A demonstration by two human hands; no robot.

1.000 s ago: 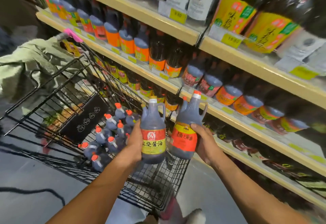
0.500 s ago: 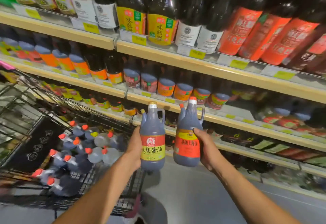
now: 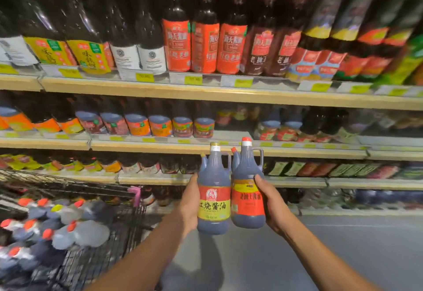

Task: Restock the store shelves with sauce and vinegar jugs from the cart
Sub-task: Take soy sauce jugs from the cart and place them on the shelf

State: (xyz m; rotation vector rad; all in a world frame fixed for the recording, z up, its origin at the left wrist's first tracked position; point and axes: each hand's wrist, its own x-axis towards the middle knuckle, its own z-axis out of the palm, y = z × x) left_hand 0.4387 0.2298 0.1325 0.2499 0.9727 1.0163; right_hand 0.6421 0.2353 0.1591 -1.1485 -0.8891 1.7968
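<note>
Shelving fills the view from nine to three o'clock: pale wooden boards packed with dark sauce bottles, with yellow price tags along the edges. Grey floor lies at five o'clock. A wire cart at eight o'clock holds orange-capped jugs. At centre, the left hand wraps its fingers round a yellow-labelled jug and the right hand grips an orange-labelled jug. Both are upright and touching.

The left hand is holding a white-cap jug upright near 6 o'clock. The right hand is holding a red-cap jug just beside it. The cart is sitting at 8 o'clock, carrying more jugs. Shelves of bottles are filling 12 o'clock.
</note>
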